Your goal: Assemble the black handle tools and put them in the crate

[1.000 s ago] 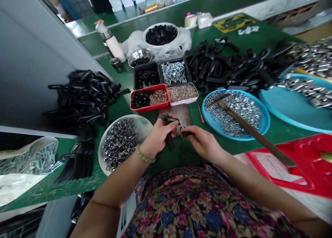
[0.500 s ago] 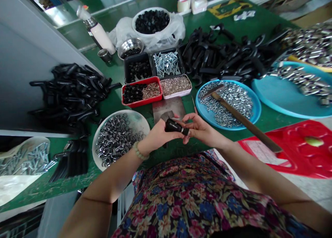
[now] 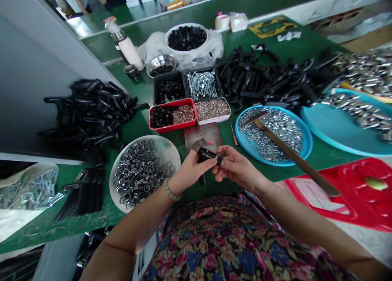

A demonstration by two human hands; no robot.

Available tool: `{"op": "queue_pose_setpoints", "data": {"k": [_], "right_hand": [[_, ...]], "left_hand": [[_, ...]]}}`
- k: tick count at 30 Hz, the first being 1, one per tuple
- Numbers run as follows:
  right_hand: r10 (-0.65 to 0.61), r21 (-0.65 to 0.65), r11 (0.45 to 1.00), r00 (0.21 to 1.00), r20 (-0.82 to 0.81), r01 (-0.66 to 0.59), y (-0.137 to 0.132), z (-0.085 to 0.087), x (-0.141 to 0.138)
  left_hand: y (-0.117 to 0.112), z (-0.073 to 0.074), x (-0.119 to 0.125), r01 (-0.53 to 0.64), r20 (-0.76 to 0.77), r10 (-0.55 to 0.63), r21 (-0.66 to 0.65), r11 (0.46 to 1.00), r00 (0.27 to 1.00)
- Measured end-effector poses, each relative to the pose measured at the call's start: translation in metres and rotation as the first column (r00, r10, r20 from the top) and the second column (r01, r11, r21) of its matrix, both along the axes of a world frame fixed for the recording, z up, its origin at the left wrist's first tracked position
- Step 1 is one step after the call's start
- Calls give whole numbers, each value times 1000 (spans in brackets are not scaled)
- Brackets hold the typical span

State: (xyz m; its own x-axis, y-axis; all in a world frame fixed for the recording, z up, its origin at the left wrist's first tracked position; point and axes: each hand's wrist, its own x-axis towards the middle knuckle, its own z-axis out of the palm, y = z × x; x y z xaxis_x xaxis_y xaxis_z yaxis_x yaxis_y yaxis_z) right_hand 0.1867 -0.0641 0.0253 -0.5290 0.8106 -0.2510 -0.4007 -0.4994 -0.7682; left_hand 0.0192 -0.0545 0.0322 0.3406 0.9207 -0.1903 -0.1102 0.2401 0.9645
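My left hand (image 3: 193, 167) is closed around a black plastic handle (image 3: 207, 153) with small white lettering, held level above the bench. The thumb of that hand lies along the near side of the handle. At the handle's right end, my right hand (image 3: 234, 165) pinches a short black end piece between thumb and fingers. Whether this piece is separate from the handle I cannot tell. Beneath the hands lies a grey metal plate (image 3: 211, 131) on the green bench, partly hidden. A dark part shows below my left hand, mostly covered.
Left stands a white basin of metal rings (image 3: 167, 144); right, a blue tray of nuts (image 3: 307, 151) with a hammer (image 3: 286, 150) across it. Ahead are a red box (image 3: 172, 128) and several small-part trays. Black handles (image 3: 92, 105) pile at left. A thin screwdriver (image 3: 234, 136) lies near the blue tray.
The view has tilted up slightly, so the bench sits lower in the picture. My right-hand fingers have curled more closely round the handle's end; my left hand keeps its hold.
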Motion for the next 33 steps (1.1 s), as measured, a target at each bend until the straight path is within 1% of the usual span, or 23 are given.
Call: {"op": "queue_pose_setpoints", "data": {"k": [2,3,4,5,6,7,8,9,10,11,12,13,14,15,16,18,20,24,28,30,33], "right_hand": [[-22,37,999,996,84,19,3,0,-2],[-4,76,997,990,140,-6,8,1,-2],[27,133,990,978,208,-55,17,3,-2],[45,210,971,954,298,-111,31,6,-2],[22,314,935,912,409,-164,49,9,-3],[-48,434,873,847,529,-222,70,13,-7],[-189,563,780,754,630,-274,94,16,-13],[-366,664,652,615,698,-365,119,19,-23],[-490,677,524,468,736,-516,143,21,-35],[-567,606,409,331,755,-682,165,22,-50],[-617,503,326,223,754,-800,184,22,-65],[-637,441,286,175,751,-851,198,20,-79],[-644,385,258,139,752,-886,209,18,-92],[-643,357,244,125,755,-902,216,16,-102],[-640,345,236,122,758,-908,221,13,-109],[-649,320,217,108,753,-922,223,8,-114],[-663,311,211,98,742,-927,222,4,-111],[-657,283,214,76,750,-935,223,2,-107],[-646,270,206,77,760,-941,225,2,-109],[-653,281,216,75,753,-935,225,2,-109],[-650,282,236,65,757,-930,224,1,-107]], "left_hand": [[4,3,-7,81,-91,-78,35,996,993],[7,5,-13,116,-160,-106,55,992,981],[12,7,-19,136,-250,-110,87,987,962],[18,8,-25,143,-357,-87,136,980,930],[25,9,-32,157,-473,-43,205,966,880],[33,8,-36,194,-589,10,281,940,808],[40,6,-39,259,-691,64,353,899,720],[47,3,-40,357,-772,103,402,843,627],[54,-3,-38,471,-833,127,422,775,538],[59,-10,-35,577,-878,145,416,703,456],[62,-17,-30,660,-907,162,397,639,389],[64,-24,-25,713,-923,179,378,591,341],[65,-31,-21,740,-929,199,370,561,313],[64,-36,-18,748,-928,217,372,549,302],[62,-40,-17,743,-924,233,383,550,304],[57,-43,-18,706,-910,254,414,574,327],[52,-41,-21,653,-896,263,442,615,359],[46,-38,-22,559,-875,260,465,686,408],[46,-41,-18,493,-878,254,444,749,405],[46,-42,-16,474,-884,243,427,770,400],[48,-43,-16,468,-891,224,405,785,396]]}}
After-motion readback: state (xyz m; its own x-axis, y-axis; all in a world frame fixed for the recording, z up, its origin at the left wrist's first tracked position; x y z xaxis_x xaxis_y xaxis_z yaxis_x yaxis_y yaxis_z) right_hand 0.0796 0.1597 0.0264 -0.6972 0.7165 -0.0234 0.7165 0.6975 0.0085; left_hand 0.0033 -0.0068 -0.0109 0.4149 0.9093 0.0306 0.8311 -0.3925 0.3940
